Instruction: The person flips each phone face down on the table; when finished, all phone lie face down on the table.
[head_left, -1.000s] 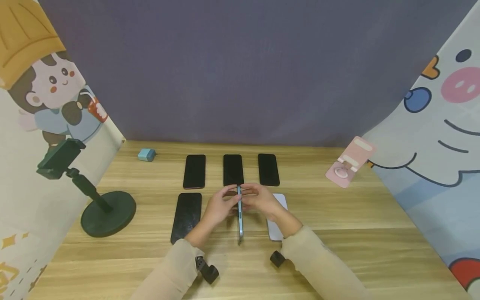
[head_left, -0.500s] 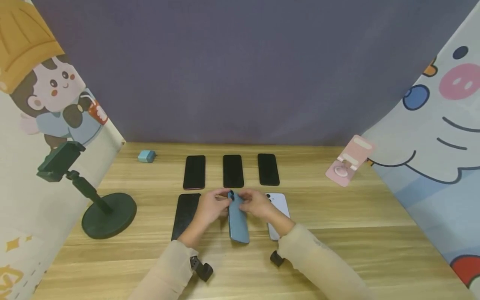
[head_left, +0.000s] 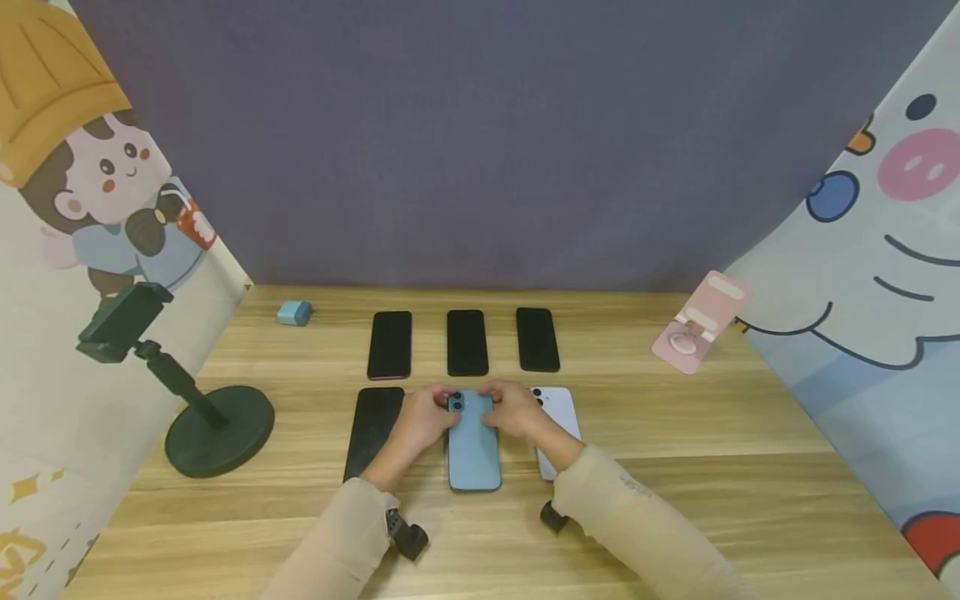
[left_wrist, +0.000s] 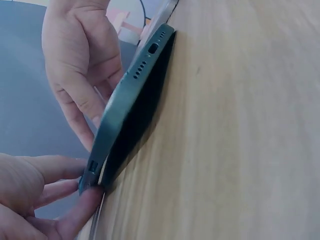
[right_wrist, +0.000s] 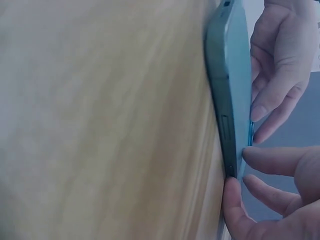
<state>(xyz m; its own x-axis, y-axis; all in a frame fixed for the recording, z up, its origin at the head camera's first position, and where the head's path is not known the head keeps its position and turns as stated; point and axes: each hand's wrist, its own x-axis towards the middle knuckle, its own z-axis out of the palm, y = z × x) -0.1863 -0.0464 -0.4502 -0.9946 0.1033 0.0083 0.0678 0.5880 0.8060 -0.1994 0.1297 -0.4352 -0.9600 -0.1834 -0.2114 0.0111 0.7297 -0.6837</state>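
Note:
A light blue smartphone lies back up at the centre of the table in the head view, its camera bump at the far left corner. My left hand pinches that far left corner between thumb and fingers. At the far right corner my right hand grips the edge the same way. The left wrist view shows the phone's bottom edge, with its charging port, tilted close over the wood. In the right wrist view, the right thumb and fingers hold the phone's side near one end.
A black phone lies left of my hands, a white phone right. Three dark phones form a row behind, the middle one straight ahead. A green stand, a blue charger and a pink folding stand stand farther out.
The blue phone has turned from standing on its edge to back up, and lowered toward the table. Both hands keep hold of its far end and have come slightly nearer the body.

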